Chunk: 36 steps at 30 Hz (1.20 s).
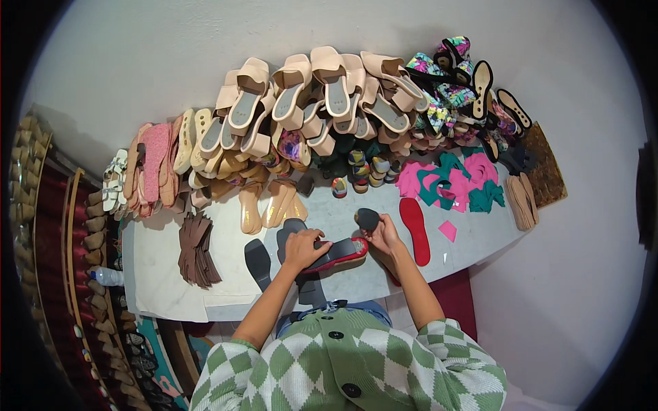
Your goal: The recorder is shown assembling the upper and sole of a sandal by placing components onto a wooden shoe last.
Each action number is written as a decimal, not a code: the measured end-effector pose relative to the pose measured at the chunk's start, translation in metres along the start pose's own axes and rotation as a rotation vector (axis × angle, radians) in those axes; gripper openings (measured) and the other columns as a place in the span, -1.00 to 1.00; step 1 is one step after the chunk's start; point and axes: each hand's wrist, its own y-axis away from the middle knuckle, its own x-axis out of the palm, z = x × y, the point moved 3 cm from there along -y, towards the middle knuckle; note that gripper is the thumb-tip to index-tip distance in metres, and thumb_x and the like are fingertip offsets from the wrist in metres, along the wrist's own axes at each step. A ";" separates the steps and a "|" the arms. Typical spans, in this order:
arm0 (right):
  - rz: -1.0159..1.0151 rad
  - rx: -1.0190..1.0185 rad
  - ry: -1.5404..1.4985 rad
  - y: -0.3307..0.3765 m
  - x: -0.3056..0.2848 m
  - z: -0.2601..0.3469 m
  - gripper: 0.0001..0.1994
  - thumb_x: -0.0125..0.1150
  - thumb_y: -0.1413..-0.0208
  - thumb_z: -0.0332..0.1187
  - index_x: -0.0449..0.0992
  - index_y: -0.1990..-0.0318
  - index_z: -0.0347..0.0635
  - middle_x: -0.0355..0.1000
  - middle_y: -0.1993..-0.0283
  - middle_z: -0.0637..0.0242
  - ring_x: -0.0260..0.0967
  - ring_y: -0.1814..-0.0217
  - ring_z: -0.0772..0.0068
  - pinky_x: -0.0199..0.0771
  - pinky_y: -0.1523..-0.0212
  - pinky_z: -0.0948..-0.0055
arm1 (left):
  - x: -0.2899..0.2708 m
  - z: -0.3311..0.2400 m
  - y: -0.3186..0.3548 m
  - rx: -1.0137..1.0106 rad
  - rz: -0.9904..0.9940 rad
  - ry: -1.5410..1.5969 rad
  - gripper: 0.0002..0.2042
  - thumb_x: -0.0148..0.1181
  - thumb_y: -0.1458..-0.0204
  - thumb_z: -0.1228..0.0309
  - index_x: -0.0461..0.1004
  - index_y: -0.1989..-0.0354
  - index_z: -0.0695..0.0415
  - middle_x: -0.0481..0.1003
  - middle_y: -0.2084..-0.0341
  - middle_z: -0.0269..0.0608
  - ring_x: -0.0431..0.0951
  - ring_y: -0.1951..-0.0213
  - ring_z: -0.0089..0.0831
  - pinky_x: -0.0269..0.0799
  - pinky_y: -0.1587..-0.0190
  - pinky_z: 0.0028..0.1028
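A red shoe sole piece (333, 264) lies in front of me near the table's front edge, with a dark grey sole piece (334, 251) along its upper side. My left hand (306, 249) is closed over its left end, thumb and fingers pressing on the grey surface. At the bare right end of the red piece, my right hand (382, 235) pinches a rounded dark flap (367, 219) held up from it. I cannot tell whether this flap joins the grey piece. Other dark grey soles (258, 264) lie beside and under my left hand.
A red insole (415, 231) and a small pink scrap (447, 231) lie to the right. Pink and teal cutouts (452, 181) are behind them. Beige heeled sandals (336, 85) pile up along the wall. Brown strips (197, 250) lie left, with tan insoles (281, 203) further back.
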 end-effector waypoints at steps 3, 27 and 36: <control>0.077 -0.010 0.009 0.011 -0.017 0.000 -0.41 -0.46 -0.14 0.14 0.40 0.21 -0.18 0.32 0.51 0.32 0.20 0.51 0.51 0.22 0.46 0.57 | 0.003 -0.001 -0.001 0.043 0.049 -0.035 -0.68 0.15 0.21 0.02 0.52 0.48 0.02 0.48 0.57 -0.32 0.46 0.42 -0.36 0.19 0.36 -0.35; -0.526 -0.155 0.478 0.053 0.013 -0.042 -0.37 -0.54 -0.20 0.10 0.34 0.61 -0.17 0.15 0.75 0.47 0.03 0.75 0.64 -0.01 0.70 0.60 | 0.008 -0.021 -0.009 0.305 0.275 0.047 -0.54 0.27 0.43 0.07 0.49 0.29 0.02 0.47 0.31 -0.39 0.42 0.22 -0.41 0.16 0.15 -0.36; -0.502 -0.151 0.505 0.055 0.016 -0.038 -0.36 -0.52 -0.19 0.13 0.37 0.59 -0.17 0.16 0.75 0.48 -0.01 0.76 0.64 0.02 0.69 0.61 | 0.006 -0.020 -0.010 0.313 0.249 0.081 -0.55 0.26 0.41 0.05 0.52 0.29 0.02 0.48 0.30 -0.39 0.43 0.21 -0.41 0.17 0.16 -0.37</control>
